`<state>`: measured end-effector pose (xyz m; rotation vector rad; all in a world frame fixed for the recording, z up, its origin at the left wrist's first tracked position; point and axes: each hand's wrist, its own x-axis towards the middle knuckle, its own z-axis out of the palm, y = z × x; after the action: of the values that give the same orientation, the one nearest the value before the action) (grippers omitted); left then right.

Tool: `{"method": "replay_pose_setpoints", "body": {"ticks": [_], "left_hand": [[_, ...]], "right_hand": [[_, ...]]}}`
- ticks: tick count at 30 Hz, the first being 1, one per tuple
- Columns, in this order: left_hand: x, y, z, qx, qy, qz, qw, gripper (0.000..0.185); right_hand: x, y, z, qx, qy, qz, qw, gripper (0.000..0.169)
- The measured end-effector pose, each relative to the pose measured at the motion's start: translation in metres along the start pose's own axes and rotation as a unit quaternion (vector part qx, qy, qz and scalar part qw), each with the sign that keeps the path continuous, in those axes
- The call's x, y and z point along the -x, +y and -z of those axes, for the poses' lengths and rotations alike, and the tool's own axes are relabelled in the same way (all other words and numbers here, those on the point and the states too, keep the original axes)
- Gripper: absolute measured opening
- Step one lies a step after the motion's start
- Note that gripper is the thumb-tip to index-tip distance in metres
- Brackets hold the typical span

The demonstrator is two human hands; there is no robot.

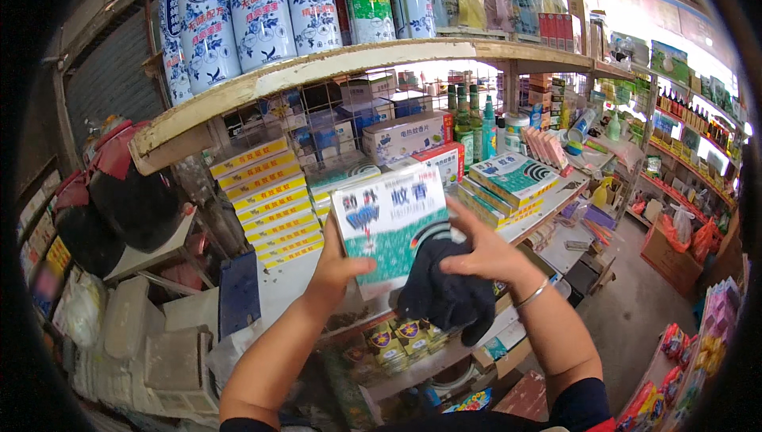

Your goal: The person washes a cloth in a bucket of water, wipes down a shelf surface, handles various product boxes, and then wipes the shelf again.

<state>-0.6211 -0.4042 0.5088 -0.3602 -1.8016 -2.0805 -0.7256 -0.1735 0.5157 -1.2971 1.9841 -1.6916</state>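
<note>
Between my two hands is a flat white and green box of mosquito coils (pixel 387 259), tilted with its printed face towards me. My left hand (pixel 339 265) grips its left edge, thumb on the front. On the right side my right hand (pixel 482 247) presses a dark cloth (pixel 446 289) against the box, and the cloth hangs below it. Behind the box, on the white shelf (pixel 286 289), stands a neat stack of yellow-sided boxes (pixel 268 200). More mosquito coil boxes (pixel 512 176) lie piled to the right of my hands.
Tall blue and white spray cans (pixel 256 9) line the upper shelf (pixel 309 68), which juts out above my hands. Green bottles (pixel 464 122) stand behind a red and white box (pixel 443 161). Small boxes (pixel 405 339) fill a lower shelf. Black bundles (pixel 140 194) hang at left.
</note>
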Motion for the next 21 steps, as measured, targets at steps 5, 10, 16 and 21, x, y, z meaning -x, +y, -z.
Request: {"method": "replay_pose_setpoints", "body": {"ticks": [5,10,16,21], "left_hand": [[-0.041,-0.011,-0.055,0.184,0.002,0.04,0.982,0.066],[-0.113,-0.022,-0.125,0.361,-0.039,0.097,0.927,0.054],[-0.166,-0.022,-0.174,0.281,0.043,0.244,0.927,0.055],[-0.188,-0.036,-0.173,0.13,0.079,0.327,0.933,0.086]], "right_hand": [[0.002,-0.066,0.065,0.078,0.041,-0.009,0.996,0.089],[-0.013,-0.107,0.136,0.153,0.107,0.055,0.981,0.066],[0.039,-0.065,0.224,0.159,0.212,0.075,0.961,0.056],[0.056,0.053,0.244,0.175,0.251,-0.098,0.947,0.07]]}}
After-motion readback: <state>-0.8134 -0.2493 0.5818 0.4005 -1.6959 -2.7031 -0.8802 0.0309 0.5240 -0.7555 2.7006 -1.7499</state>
